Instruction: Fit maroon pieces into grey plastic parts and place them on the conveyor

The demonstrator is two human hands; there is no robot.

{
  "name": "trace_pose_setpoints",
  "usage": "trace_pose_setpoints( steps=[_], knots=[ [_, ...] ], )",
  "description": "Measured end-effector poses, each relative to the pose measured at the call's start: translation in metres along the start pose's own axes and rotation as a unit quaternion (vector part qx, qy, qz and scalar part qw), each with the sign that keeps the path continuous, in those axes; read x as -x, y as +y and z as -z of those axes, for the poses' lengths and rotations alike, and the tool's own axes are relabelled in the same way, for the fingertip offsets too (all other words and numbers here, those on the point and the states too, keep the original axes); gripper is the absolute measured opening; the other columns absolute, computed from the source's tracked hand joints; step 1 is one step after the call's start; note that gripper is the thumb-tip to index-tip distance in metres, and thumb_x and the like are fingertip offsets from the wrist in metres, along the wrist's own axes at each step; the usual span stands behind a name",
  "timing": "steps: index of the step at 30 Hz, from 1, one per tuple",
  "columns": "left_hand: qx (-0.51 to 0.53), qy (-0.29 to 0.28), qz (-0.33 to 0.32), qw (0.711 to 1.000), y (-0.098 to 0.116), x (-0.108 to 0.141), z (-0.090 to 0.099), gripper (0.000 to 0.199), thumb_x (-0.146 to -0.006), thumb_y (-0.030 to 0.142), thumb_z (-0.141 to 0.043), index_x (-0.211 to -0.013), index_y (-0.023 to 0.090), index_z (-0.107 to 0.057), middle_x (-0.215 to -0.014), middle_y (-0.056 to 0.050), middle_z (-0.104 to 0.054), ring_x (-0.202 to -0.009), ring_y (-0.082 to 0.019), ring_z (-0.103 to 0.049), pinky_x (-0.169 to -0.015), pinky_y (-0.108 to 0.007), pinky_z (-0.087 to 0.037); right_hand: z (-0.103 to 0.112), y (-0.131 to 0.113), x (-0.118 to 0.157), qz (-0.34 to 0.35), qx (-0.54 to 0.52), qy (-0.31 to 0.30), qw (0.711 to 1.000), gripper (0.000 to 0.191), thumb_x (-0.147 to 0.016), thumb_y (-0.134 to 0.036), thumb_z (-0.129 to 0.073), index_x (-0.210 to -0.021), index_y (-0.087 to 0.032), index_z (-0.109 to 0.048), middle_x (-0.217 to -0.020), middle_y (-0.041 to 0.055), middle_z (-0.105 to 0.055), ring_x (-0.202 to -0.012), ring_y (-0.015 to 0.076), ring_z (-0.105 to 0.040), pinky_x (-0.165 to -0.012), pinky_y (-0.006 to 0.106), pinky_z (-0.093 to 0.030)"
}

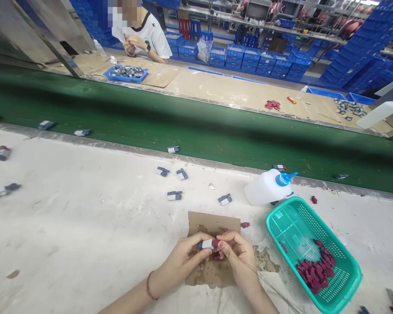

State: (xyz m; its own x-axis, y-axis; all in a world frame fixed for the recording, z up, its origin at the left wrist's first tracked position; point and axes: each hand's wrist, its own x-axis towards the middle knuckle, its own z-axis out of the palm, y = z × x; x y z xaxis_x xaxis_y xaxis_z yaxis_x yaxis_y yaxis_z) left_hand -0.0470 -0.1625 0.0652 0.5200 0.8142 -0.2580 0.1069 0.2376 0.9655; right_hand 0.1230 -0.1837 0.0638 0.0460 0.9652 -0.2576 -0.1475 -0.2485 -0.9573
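Between the fingers of my left hand (182,258) is a small grey and dark-blue plastic part (207,244). My right hand (240,254) pinches a little maroon piece (215,242) against the right end of that part. Both hands are closed and meet above a stained piece of brown cardboard (196,221), where more maroon bits lie, partly hidden by the fingers. To the right stands a green plastic basket (354,267) holding a heap of maroon pieces (315,271). Thin strands, perhaps a stick or wire, run beside my right wrist; what they are I cannot make out.
A white squeeze bottle (265,189) with a blue nozzle lies behind the basket. Several grey-blue parts (174,195) lie on the white table (85,218). Beyond runs a green conveyor belt (199,120) carrying similar parts. Across it, a person (153,37) works near a blue tray (140,79).
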Motion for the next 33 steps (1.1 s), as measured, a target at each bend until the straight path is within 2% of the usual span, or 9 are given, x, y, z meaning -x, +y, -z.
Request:
trace_pose_setpoints(
  steps=[6, 11, 16, 20, 23, 25, 29, 33],
  knots=[
    [-0.037, 0.01, -0.029, 0.999, 0.007, 0.002, 0.0, 0.032, -0.092, 0.044, -0.051, -0.096, 0.017, -0.069, -0.081, -0.006, -0.068, -0.067, -0.016, -0.058, -0.063, -0.024, -0.05, 0.001, 0.001, 0.005, 0.045, 0.068, -0.025, 0.996, 0.034, -0.083, -0.052, -0.066, -0.078, -0.019, -0.07, -0.072, 0.0043, -0.07, -0.064, 0.0166, -0.064, -0.059, 0.025, -0.052],
    [-0.088, 0.011, -0.048, 0.995, 0.019, 0.002, 0.002, 0.028, -0.092, 0.038, -0.049, -0.091, 0.018, -0.069, -0.079, -0.005, -0.07, -0.067, -0.016, -0.06, -0.062, -0.024, -0.048, 0.003, -0.001, 0.005, 0.05, 0.093, -0.045, 0.993, 0.03, -0.087, -0.046, -0.063, -0.077, -0.018, -0.068, -0.072, 0.004, -0.07, -0.064, 0.0163, -0.064, -0.058, 0.024, -0.05],
    [-0.115, 0.01, -0.067, 0.991, 0.019, 0.003, 0.004, 0.024, -0.091, 0.036, -0.051, -0.09, 0.019, -0.068, -0.077, -0.005, -0.071, -0.067, -0.017, -0.062, -0.064, -0.024, -0.049, 0.0, -0.012, 0.008, 0.067, 0.107, -0.049, 0.991, 0.023, -0.088, -0.038, -0.062, -0.077, -0.018, -0.068, -0.074, 0.0048, -0.072, -0.067, 0.0171, -0.067, -0.061, 0.025, -0.052],
    [-0.12, -0.011, -0.034, 0.992, 0.02, 0.001, 0.008, 0.023, -0.089, 0.038, -0.053, -0.092, 0.021, -0.068, -0.076, -0.004, -0.071, -0.068, -0.018, -0.064, -0.063, -0.024, -0.05, 0.0, -0.022, 0.013, 0.088, 0.147, -0.037, 0.984, 0.018, -0.09, -0.03, -0.06, -0.081, -0.019, -0.07, -0.076, 0.0045, -0.073, -0.068, 0.0178, -0.068, -0.061, 0.026, -0.053],
    [-0.111, -0.023, -0.002, 0.994, 0.028, -0.006, 0.009, 0.02, -0.088, 0.039, -0.055, -0.097, 0.023, -0.065, -0.08, -0.003, -0.072, -0.073, -0.019, -0.066, -0.062, -0.024, -0.05, 0.004, -0.03, 0.013, 0.115, 0.178, -0.03, 0.977, 0.016, -0.091, -0.026, -0.058, -0.089, -0.021, -0.073, -0.083, 0.0052, -0.074, -0.075, 0.0182, -0.069, -0.066, 0.027, -0.054],
    [-0.106, -0.03, 0.007, 0.994, 0.036, -0.011, 0.008, 0.019, -0.087, 0.04, -0.057, -0.093, 0.023, -0.062, -0.077, -0.002, -0.071, -0.069, -0.018, -0.065, -0.059, -0.023, -0.049, 0.008, -0.034, 0.013, 0.129, 0.189, -0.016, 0.973, 0.016, -0.091, -0.026, -0.057, -0.09, -0.021, -0.073, -0.083, 0.005, -0.074, -0.077, 0.0182, -0.069, -0.07, 0.027, -0.053],
    [-0.118, -0.044, 0.01, 0.992, 0.043, -0.019, 0.004, 0.022, -0.085, 0.042, -0.057, -0.085, 0.021, -0.059, -0.07, -0.001, -0.066, -0.062, -0.016, -0.06, -0.051, -0.022, -0.043, 0.016, -0.038, 0.013, 0.126, 0.196, 0.001, 0.972, 0.016, -0.09, -0.025, -0.058, -0.084, -0.02, -0.071, -0.082, 0.005, -0.075, -0.076, 0.0188, -0.069, -0.071, 0.028, -0.052],
    [-0.134, -0.047, -0.016, 0.99, 0.032, -0.018, 0.001, 0.023, -0.085, 0.042, -0.057, -0.082, 0.02, -0.059, -0.068, -0.001, -0.064, -0.061, -0.015, -0.057, -0.054, -0.022, -0.044, 0.019, -0.036, 0.016, 0.106, 0.193, -0.021, 0.975, 0.015, -0.089, -0.023, -0.058, -0.082, -0.02, -0.07, -0.084, 0.0045, -0.075, -0.078, 0.0188, -0.069, -0.072, 0.027, -0.052]
  ],
)
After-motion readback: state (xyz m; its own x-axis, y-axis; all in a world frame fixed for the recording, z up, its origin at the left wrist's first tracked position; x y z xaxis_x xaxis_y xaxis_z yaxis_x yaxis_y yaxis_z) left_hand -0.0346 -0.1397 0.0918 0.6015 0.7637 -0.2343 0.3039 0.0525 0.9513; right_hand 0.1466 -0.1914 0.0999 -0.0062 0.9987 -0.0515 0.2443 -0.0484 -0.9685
